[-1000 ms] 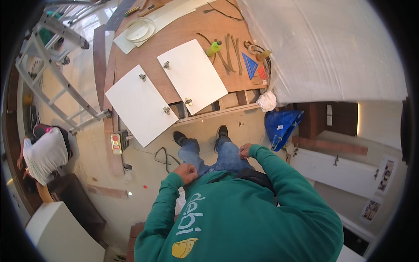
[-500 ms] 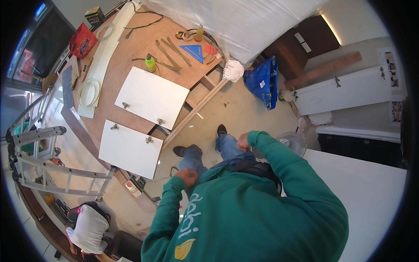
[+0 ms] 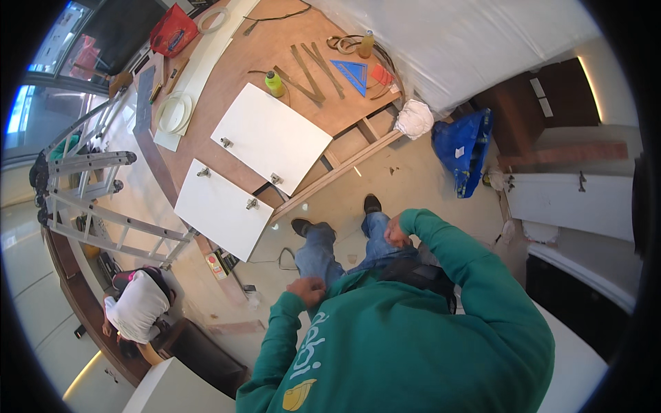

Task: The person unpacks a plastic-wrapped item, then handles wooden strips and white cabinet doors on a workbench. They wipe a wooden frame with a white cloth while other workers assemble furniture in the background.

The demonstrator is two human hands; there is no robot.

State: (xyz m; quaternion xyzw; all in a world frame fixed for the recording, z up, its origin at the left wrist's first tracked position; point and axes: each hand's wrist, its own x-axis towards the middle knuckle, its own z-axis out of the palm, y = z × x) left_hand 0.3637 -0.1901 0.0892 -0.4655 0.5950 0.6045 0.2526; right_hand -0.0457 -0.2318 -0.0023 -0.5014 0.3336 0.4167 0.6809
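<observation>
The person, in a green sweatshirt [image 3: 413,310], stands before a brown wooden worktop [image 3: 213,96]. The left hand [image 3: 308,292] is beside the left thigh of the jeans [image 3: 318,253], its fingers loosely curled. The right hand [image 3: 397,231] is in front of the right thigh, its fingers bent inward and drawn close together. The view does not show whether either hand holds something small.

The things nearest the hands are two white panels, both apart from them. The nearer panel [image 3: 224,215] juts past the edge of the worktop; the farther panel [image 3: 275,141] lies just beside it, partly over the open frame. Each carries two metal hinges on its upper face.

Beyond the farther panel stand a green bottle [image 3: 274,84] and, near the far corner, an amber bottle [image 3: 366,45]. Between them lie brown strips [image 3: 307,74] and a blue triangular square [image 3: 351,74]. A white cloth bundle [image 3: 414,119] sits at the worktop's right corner, near a blue bag [image 3: 461,153]. To the left, a metal ladder [image 3: 122,220] stands near a co-worker in a white shirt [image 3: 140,306].
</observation>
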